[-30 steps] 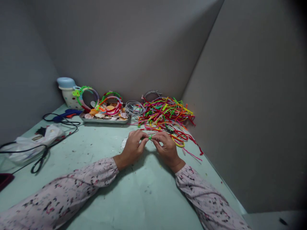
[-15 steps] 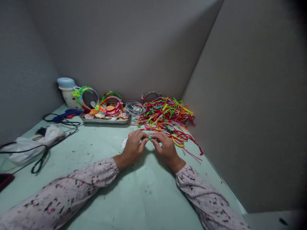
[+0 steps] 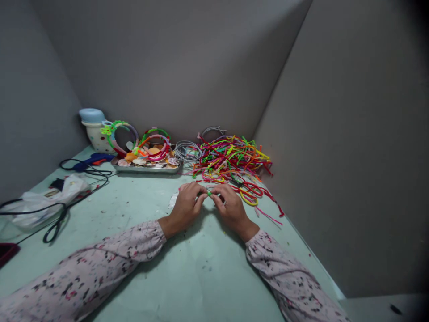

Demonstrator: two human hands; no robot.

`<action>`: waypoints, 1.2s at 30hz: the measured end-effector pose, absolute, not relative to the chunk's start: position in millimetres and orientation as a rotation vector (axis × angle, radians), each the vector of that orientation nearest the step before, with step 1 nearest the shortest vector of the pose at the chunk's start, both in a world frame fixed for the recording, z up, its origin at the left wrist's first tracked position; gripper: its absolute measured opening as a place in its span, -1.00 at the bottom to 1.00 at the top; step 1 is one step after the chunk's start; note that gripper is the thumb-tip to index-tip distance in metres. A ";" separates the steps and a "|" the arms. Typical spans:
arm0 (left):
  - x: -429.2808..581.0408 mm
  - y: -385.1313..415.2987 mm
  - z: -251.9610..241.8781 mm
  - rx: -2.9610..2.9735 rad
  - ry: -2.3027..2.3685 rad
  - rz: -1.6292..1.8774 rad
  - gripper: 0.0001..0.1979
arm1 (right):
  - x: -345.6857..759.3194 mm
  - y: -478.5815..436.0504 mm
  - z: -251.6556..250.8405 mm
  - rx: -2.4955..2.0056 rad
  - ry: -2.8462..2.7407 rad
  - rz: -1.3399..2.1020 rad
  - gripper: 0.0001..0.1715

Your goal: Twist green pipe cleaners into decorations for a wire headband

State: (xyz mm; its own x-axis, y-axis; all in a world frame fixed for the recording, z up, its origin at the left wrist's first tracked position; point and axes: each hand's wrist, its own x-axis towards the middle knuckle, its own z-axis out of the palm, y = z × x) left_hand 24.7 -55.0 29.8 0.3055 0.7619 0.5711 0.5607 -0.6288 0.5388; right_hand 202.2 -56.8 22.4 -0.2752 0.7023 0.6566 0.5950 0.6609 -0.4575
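Between my fingertips is a small green piece [image 3: 209, 193], fuzzy-looking like a bit of pipe cleaner; its exact shape is too small to make out. My left hand [image 3: 186, 203] pinches it from the left with thumb and forefinger. From the other side my right hand [image 3: 233, 208] pinches it in the same way. Both hands are just above the pale green tabletop [image 3: 204, 273]. Right behind them lies a tangled heap of coloured pipe cleaners [image 3: 231, 154], its loose red and yellow strands reaching close to my right hand.
A metal tray [image 3: 147, 170] of seashells stands at the back, with pipe-cleaner-wrapped headbands [image 3: 125, 127] on it. Coiled wire [image 3: 188, 151] lies beside it. At left are a blue-lidded container [image 3: 97, 129], a black cable [image 3: 63, 205] and a plastic bag [image 3: 36, 208]. Walls enclose the back and right.
Almost nothing differs. Both hands keep their pinch on the green piece in the same spot, with only a very slight shift of the fingers.
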 end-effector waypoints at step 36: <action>25.6 -55.2 27.2 2.407 1.187 1.168 -0.89 | 203.0 -59.3 34.6 -1.185 -1.756 1.159 -0.66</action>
